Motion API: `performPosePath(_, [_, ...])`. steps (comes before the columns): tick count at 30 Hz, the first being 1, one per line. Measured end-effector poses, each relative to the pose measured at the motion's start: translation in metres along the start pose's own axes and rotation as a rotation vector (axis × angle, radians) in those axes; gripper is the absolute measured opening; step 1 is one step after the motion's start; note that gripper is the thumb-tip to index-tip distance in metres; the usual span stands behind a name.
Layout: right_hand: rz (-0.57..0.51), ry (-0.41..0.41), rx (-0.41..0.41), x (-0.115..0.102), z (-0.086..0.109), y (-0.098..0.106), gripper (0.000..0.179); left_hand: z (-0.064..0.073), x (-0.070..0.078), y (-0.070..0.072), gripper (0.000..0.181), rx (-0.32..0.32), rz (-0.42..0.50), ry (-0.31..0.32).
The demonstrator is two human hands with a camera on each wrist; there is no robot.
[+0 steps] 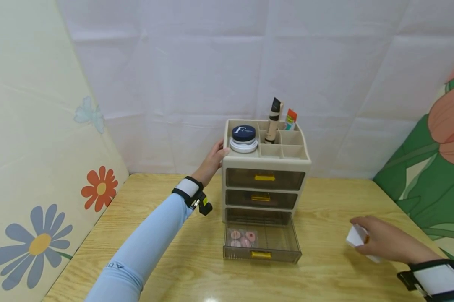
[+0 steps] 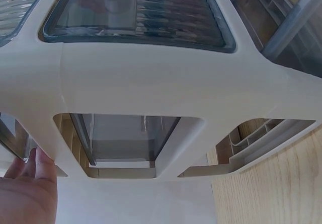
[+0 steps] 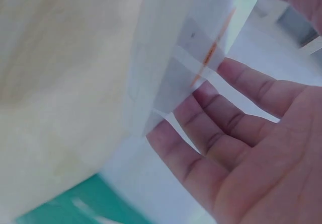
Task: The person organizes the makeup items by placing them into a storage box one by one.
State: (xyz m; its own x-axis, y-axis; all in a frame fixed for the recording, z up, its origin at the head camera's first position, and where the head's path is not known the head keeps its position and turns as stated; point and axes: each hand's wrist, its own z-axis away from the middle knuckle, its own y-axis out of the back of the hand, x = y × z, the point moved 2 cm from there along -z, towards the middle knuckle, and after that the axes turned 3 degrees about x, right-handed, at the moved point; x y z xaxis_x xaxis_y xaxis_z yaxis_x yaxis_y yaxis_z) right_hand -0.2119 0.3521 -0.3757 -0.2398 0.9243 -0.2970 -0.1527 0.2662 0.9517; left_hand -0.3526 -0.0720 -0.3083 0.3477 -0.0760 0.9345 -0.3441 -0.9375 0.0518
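My left hand (image 1: pixel 212 161) grips the upper left side of a cream makeup organizer (image 1: pixel 265 162), thumb at its top rim. In the left wrist view, fingertips (image 2: pixel 44 163) sit at an opening in the organizer's side wall. The bottom drawer (image 1: pixel 280 255) is pulled out, with a clear pack of round pink pieces (image 1: pixel 245 239) in its left part; the two drawers above are closed. Off to the right, my right hand (image 1: pixel 387 240) holds a small white box (image 1: pixel 356 235) over the table. In the right wrist view, its fingers (image 3: pixel 193 153) press the box's edge, near an orange strip.
On the organizer's top stand a dark-lidded round jar (image 1: pixel 243 132) on a white round case (image 1: pixel 243 146), a beige tube with a black cap (image 1: pixel 273 121) and an orange-topped tube (image 1: pixel 290 119). A white cloth (image 1: pixel 193 75) hangs behind the wooden table (image 1: pixel 336 197); flowered panels flank it.
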Motion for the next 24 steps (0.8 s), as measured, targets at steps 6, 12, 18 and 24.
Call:
performPosePath(6, [0.064, 0.084, 0.041, -0.050, 0.002, 0.013, 0.072, 0.001, 0.002, -0.001, 0.065, -0.006, -0.009, 0.010])
performPosePath(12, [0.069, 0.219, 0.099, -0.093, 0.005, 0.023, 0.070, 0.001, 0.002, -0.001, 0.068, -0.001, -0.019, 0.017])
performPosePath(18, [0.116, 0.384, 0.145, -0.134, 0.002, 0.032, 0.063, 0.002, 0.004, -0.002, 0.067, 0.001, -0.013, 0.012])
performPosePath(24, [0.141, 0.470, 0.103, -0.167, -0.007, 0.033, 0.063, 0.004, 0.004, -0.002, 0.067, -0.006, -0.011, 0.010])
